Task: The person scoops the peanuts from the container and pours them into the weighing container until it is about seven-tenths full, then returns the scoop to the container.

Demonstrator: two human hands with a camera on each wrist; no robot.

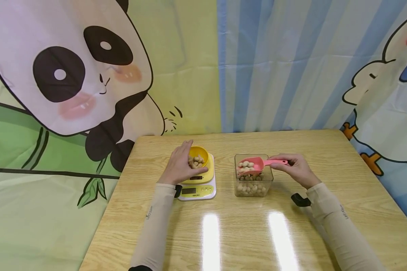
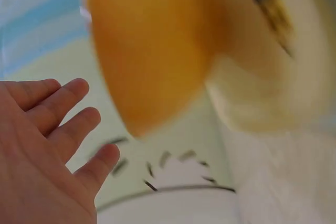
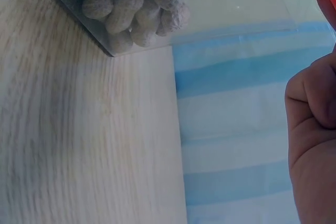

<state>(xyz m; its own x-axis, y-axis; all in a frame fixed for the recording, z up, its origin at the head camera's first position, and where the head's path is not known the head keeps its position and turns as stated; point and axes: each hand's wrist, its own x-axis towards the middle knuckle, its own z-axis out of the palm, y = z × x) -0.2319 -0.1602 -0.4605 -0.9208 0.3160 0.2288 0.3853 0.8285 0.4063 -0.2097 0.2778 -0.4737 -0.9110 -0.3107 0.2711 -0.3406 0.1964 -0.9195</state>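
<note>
A yellow bowl [image 1: 201, 151] holding several peanuts [image 1: 196, 162] stands on a white-and-yellow kitchen scale [image 1: 207, 192]. My left hand [image 1: 179, 165] is beside the bowl's left side, thumb reaching in front of it and fingers behind. The left wrist view shows those fingers [image 2: 73, 129] extended, with space between them and the bowl. With my right hand [image 1: 297, 170] I grip the handle of a pink scoop [image 1: 257, 162]. Peanuts lie in the scoop, which is over the clear square container [image 1: 270, 179]. More peanuts [image 3: 134, 11] are inside that container.
Both the scale and the container stand on a wood-grain table [image 1: 244, 233]. Behind the table hangs a printed cloth [image 1: 190, 75] with a panda and blue stripes. A black band piece [image 1: 300, 200] sticks out from the right wrist.
</note>
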